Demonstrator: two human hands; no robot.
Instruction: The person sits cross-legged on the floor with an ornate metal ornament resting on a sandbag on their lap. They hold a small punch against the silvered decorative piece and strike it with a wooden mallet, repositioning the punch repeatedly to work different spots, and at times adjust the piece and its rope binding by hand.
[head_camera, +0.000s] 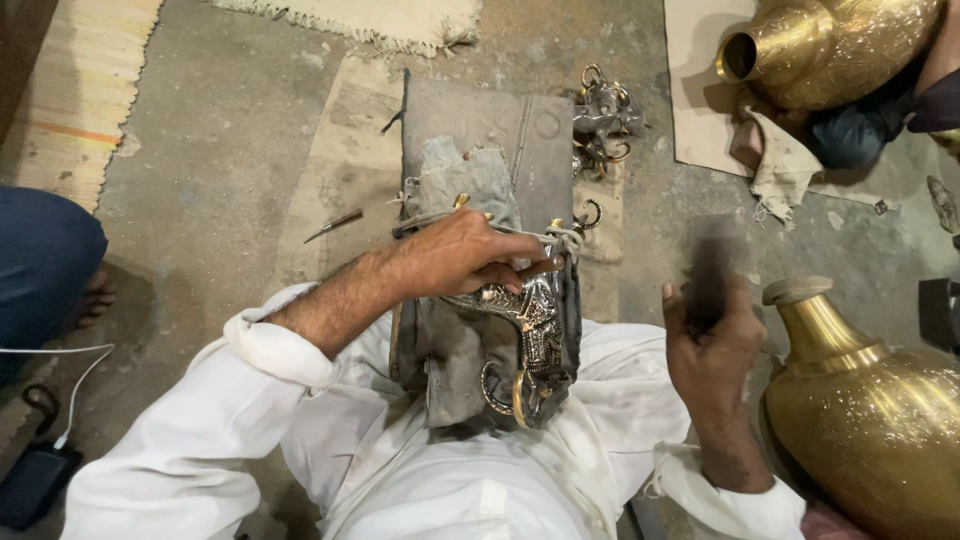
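While our left hand (470, 255) clamps the ornate metal handle (530, 330) against the work block (480, 130), our right hand (715, 335), closed on a blurred tool (708, 270), hangs beside it, chasing seemingly unfinished.

Your left hand (455, 255) rested on the metal casting (525, 340), which lay on the block (480, 130) across your lap. Your right hand (712, 345) was raised to the right of the block, apart from it. A vase (870, 420) stood just right of that hand. Beyond the block lay a heap of castings (603, 120); left of it, a small tool (333, 225) lay on the floor. Another vase (830, 45) lay at the far right.
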